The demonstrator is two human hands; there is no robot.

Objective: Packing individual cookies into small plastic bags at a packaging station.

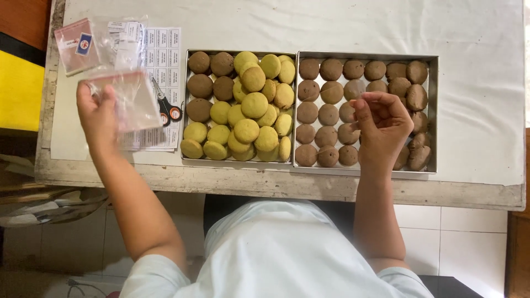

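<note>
Holding a clear plastic bag near the table's left edge, the left hand pinches it; no cookie seems inside yet. The right hand hovers over the brown cookie tray, fingertips pressed together, holding nothing. Both trays look nearly full.

soft even daylight, faint shadows, mild glare on white table cover; left hand motion-blurred

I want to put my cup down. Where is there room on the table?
Bare white tabletop lies behind both trays and right of the brown-cookie tray. Crowded: left of the yellow-cookie tray, with label sheets, scissors and bags.
</note>
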